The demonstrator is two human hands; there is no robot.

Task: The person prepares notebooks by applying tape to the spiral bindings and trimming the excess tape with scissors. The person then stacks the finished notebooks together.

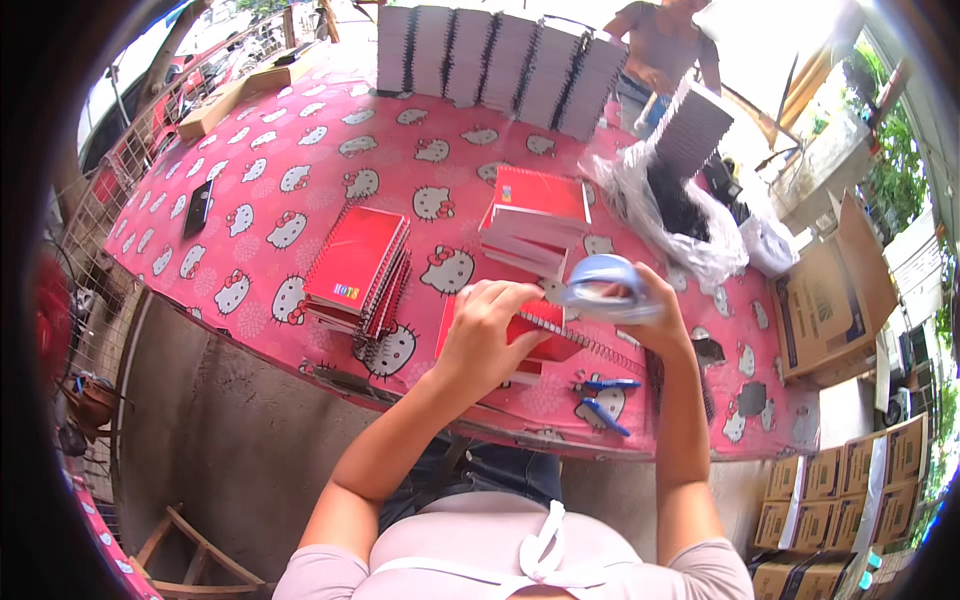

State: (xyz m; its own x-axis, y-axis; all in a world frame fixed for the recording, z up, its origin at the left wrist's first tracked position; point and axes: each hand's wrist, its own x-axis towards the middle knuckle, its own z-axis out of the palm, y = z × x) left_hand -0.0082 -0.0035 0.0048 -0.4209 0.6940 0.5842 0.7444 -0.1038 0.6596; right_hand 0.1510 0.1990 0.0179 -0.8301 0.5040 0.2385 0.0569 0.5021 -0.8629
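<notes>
A red spiral notebook [452, 318] lies at the table's near edge, partly hidden by my left hand [488, 328]. The fingers and thumb of that hand are bent around the notebook's bound edge. From this edge a dark wire coil [600, 350] sticks out to the right, past the end of the notebook. Above the coil, my right hand [655, 312] is closed on a pale blue ring-shaped thing [606, 280], smeared by motion. Blue-handled pliers [606, 415] lie on the cloth just below the coil.
Red notebooks are stacked on the left [358, 255] and beyond my hands [540, 200]. Tall stacks of bound pages [460, 55] line the far edge. A plastic bag [625, 180] and an open carton [830, 300] are at right; a phone [198, 208] lies left. Another person [670, 45] stands opposite.
</notes>
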